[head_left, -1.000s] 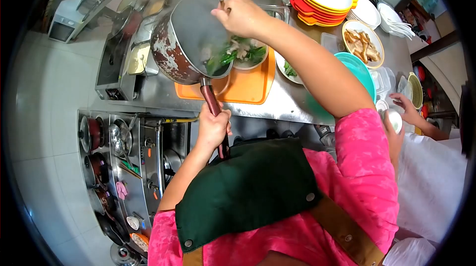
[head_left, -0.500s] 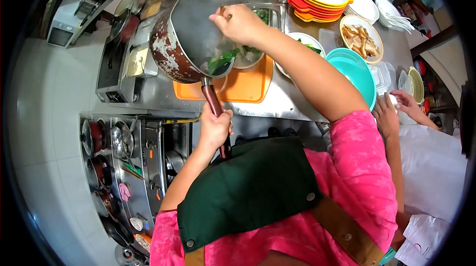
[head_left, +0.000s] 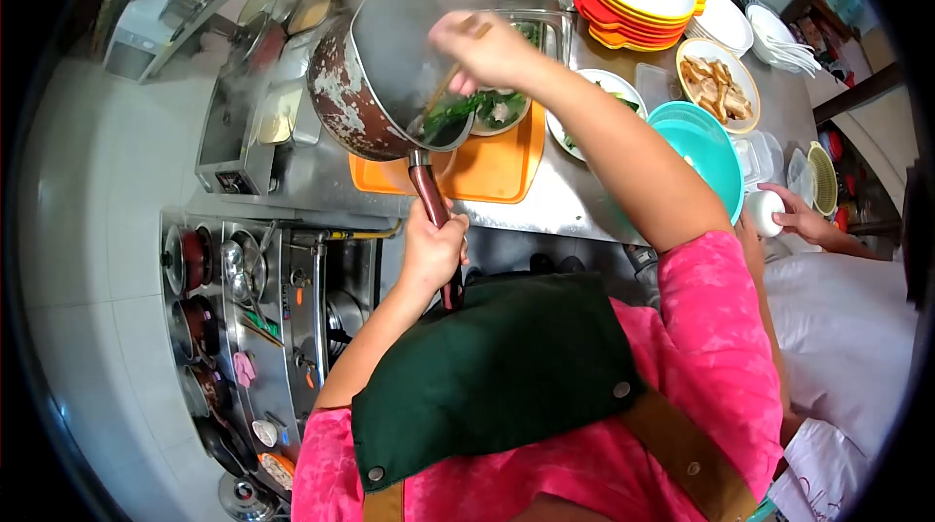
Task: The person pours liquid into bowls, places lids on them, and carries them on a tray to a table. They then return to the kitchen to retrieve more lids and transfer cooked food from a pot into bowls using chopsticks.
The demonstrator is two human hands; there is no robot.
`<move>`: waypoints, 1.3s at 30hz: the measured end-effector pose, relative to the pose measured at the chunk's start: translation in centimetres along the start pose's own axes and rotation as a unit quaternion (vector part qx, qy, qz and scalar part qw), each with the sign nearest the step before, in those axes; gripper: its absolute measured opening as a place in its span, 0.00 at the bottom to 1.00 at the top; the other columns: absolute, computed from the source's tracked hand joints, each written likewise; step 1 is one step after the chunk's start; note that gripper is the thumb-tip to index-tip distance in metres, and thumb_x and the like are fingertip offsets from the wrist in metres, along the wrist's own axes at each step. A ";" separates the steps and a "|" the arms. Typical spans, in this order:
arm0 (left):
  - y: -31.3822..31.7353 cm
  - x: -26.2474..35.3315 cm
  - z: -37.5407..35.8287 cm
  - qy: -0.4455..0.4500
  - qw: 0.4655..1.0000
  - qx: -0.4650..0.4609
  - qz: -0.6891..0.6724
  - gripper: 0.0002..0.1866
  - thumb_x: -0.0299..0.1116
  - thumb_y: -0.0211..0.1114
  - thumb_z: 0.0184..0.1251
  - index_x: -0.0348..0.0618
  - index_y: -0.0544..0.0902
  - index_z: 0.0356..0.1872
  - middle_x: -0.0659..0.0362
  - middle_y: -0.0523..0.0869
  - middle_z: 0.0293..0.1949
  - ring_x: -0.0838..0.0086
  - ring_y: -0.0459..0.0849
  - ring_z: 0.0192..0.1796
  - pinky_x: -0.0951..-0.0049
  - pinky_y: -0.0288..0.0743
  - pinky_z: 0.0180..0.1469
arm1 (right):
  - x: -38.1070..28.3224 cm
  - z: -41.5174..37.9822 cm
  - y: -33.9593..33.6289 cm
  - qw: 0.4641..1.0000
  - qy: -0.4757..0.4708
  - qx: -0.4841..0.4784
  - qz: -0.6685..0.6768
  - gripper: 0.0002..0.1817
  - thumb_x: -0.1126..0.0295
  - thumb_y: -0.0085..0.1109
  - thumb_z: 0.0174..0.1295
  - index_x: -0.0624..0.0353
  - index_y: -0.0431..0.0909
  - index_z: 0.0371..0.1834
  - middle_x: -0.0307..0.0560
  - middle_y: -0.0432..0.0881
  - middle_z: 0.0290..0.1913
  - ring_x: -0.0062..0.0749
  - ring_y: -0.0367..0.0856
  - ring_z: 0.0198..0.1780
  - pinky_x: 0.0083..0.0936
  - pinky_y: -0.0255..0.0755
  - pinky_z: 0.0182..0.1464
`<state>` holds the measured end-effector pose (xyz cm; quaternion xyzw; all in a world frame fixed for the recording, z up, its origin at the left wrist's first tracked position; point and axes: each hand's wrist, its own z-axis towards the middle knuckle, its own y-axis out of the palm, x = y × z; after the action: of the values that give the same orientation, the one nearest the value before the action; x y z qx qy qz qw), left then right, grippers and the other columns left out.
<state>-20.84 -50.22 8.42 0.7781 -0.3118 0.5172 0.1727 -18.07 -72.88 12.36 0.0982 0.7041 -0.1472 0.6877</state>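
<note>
Pot (head_left: 362,103), one, in left hand (head_left: 425,251), above one orange tray (head_left: 502,167)

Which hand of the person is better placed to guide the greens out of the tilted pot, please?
Probably the right hand: it holds chopsticks that slant down into the pot toward the greens. The left hand is wrapped around the handle, so it seems less free.

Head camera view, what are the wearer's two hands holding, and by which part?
The left hand holds the pot by its long handle. The right hand holds what look like chopsticks, near their upper end.
</note>
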 end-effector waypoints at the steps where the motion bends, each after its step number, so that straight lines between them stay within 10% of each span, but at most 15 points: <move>1: 0.1 0.0 0.0 0.001 1.000 -0.002 0.002 0.14 0.22 0.54 0.53 0.40 0.60 0.38 0.60 0.70 0.19 0.79 0.67 0.11 0.76 0.65 0.12 | -0.8 -0.7 1.1 1.000 0.015 -0.005 0.007 0.14 0.63 0.44 0.61 0.62 0.72 0.41 0.43 0.79 0.26 0.23 0.77 0.20 0.16 0.72 0.21; 9: 0.4 -1.5 0.3 0.045 0.997 0.022 0.066 0.14 0.22 0.55 0.53 0.40 0.61 0.38 0.60 0.70 0.20 0.80 0.68 0.13 0.78 0.63 0.13 | 1.2 0.9 1.3 0.975 -0.127 0.098 -0.153 0.11 0.65 0.49 0.55 0.62 0.75 0.29 0.59 0.77 0.29 0.55 0.74 0.37 0.36 0.68 0.43; 15: 0.8 -1.2 0.1 0.026 0.996 0.028 0.083 0.14 0.22 0.54 0.52 0.40 0.62 0.39 0.60 0.70 0.20 0.79 0.68 0.13 0.77 0.63 0.13 | 0.3 -1.4 -2.4 0.976 -0.063 0.113 -0.175 0.14 0.62 0.49 0.57 0.64 0.76 0.30 0.53 0.79 0.25 0.44 0.78 0.31 0.31 0.70 0.38; 17: 0.9 -1.3 0.2 0.028 0.997 0.032 0.071 0.14 0.23 0.55 0.53 0.41 0.61 0.39 0.61 0.70 0.20 0.80 0.67 0.13 0.78 0.61 0.12 | 0.5 -2.2 -3.5 0.972 -0.086 0.138 -0.171 0.18 0.62 0.48 0.59 0.72 0.73 0.29 0.45 0.78 0.31 0.25 0.78 0.21 0.21 0.70 0.25; 29: -0.1 -1.1 -0.3 -0.002 0.999 0.039 0.006 0.15 0.22 0.52 0.52 0.40 0.60 0.41 0.59 0.70 0.20 0.78 0.68 0.14 0.76 0.66 0.15 | 6.8 -4.0 -5.9 0.941 -0.107 0.241 -0.212 0.19 0.61 0.48 0.60 0.70 0.75 0.23 0.44 0.79 0.30 0.27 0.75 0.24 0.21 0.68 0.29; 30: -0.2 -1.1 -0.3 -0.001 0.999 0.041 0.003 0.15 0.22 0.52 0.52 0.40 0.60 0.41 0.59 0.70 0.20 0.78 0.68 0.14 0.76 0.66 0.15 | 7.7 -4.0 -5.7 0.967 -0.035 0.194 -0.162 0.18 0.59 0.48 0.59 0.68 0.76 0.33 0.54 0.79 0.32 0.44 0.77 0.34 0.26 0.69 0.39; 39: -1.5 -1.4 -0.4 0.001 1.000 0.003 -0.029 0.15 0.22 0.48 0.52 0.40 0.60 0.42 0.60 0.68 0.20 0.79 0.66 0.14 0.76 0.66 0.17 | 8.0 -3.5 -5.5 0.957 -0.117 0.213 -0.156 0.16 0.62 0.46 0.60 0.66 0.76 0.33 0.51 0.80 0.28 0.35 0.78 0.26 0.25 0.70 0.33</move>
<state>-20.48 -48.39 7.35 0.7870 -0.2871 0.5136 0.1856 -23.55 -77.36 4.80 0.1135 0.5777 -0.4094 0.6970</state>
